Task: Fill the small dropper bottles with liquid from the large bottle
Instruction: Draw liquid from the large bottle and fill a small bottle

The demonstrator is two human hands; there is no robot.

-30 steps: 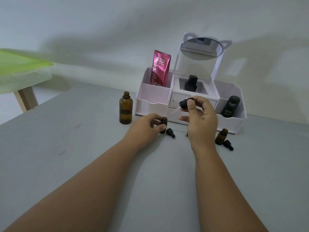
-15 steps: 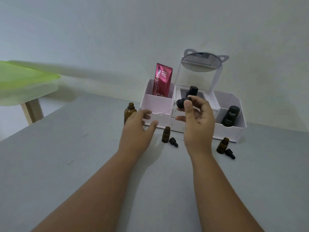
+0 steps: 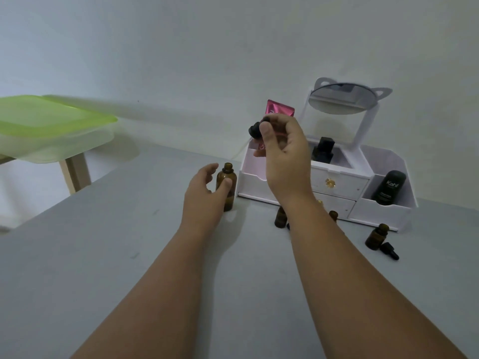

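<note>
The large amber bottle (image 3: 229, 188) stands uncapped on the grey table (image 3: 103, 255), left of the organizer. My left hand (image 3: 203, 195) curls round it, thumb on its front and fingers at its left side. Raised above the organizer's left bin, my right hand (image 3: 283, 154) pinches a black dropper cap (image 3: 255, 129). One small amber bottle (image 3: 280, 219) stands by my right wrist, and a second (image 3: 333, 215) is partly hidden behind my forearm. A third small bottle (image 3: 375, 237) stands further right with a black dropper cap (image 3: 389, 251) lying beside it.
A white organizer (image 3: 381, 212) with a cat-ear mirror (image 3: 344, 99) stands at the back against the wall. It holds a pink sachet (image 3: 282, 110), a black perfume bottle (image 3: 322, 150) and a dark tube (image 3: 388, 186). A green-lidded container (image 3: 51, 125) sits on a wooden stool at left.
My left hand let go of a small bottle and moved left to the large bottle, closing on it. My right hand rose with the dropper cap. The camera tilted up.
</note>
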